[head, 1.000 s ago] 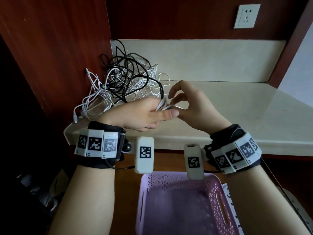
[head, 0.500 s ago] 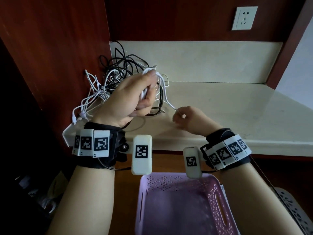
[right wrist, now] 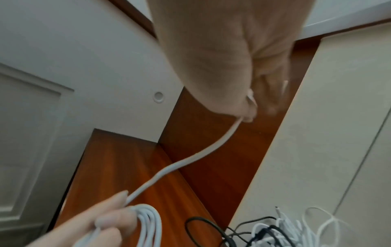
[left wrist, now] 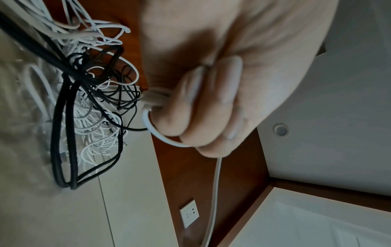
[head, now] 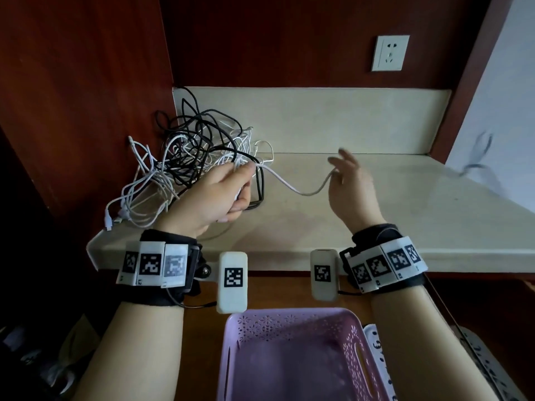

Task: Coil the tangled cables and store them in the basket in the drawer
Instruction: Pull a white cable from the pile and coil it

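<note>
The left hand [head: 215, 198] grips a small bundle of loops of one white cable [head: 292, 188], fingers curled round it, while the right hand [head: 348, 186] pinches the cable's free end between thumb and forefinger with the other fingers spread, the slack sagging between them above the counter [head: 376, 204]. I judge this first coil nearly wound but not yet stored. The tangled pile [head: 188, 157] of black and white cables sits in the counter's back left corner, and the pink basket [head: 351, 334] below holds no cable that I can see, so most of the work remains.
</note>
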